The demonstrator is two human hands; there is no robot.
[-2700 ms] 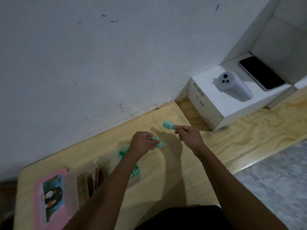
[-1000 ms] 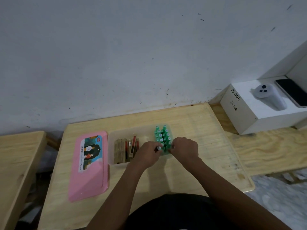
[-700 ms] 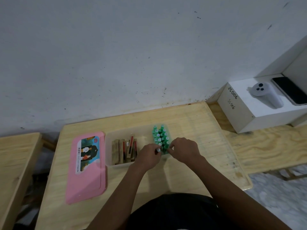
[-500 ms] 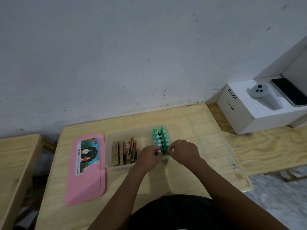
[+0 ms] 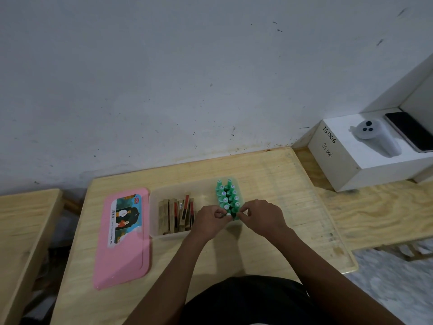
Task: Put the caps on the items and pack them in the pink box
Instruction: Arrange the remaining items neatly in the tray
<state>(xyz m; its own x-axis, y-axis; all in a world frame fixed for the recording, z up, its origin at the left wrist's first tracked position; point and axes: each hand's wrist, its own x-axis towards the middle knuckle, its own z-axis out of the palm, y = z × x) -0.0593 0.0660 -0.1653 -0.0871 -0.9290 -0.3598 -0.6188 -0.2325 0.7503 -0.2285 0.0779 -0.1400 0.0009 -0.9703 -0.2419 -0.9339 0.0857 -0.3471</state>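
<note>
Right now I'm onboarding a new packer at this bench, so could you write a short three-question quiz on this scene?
1. True or false: the pink lid lies flat on the table, left of the clear tray.
2. The left hand and right hand meet at: A) the near end of the green items; B) the brown packets; C) the pink lid.
3. What fills the tray's left part?
Key: 1 true; 2 A; 3 brown packets standing on edge.

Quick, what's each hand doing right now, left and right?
Left hand: fingers curled, pinching the nearest of the green items in the clear tray.
Right hand: pinching the same near end of that cluster.
</note>
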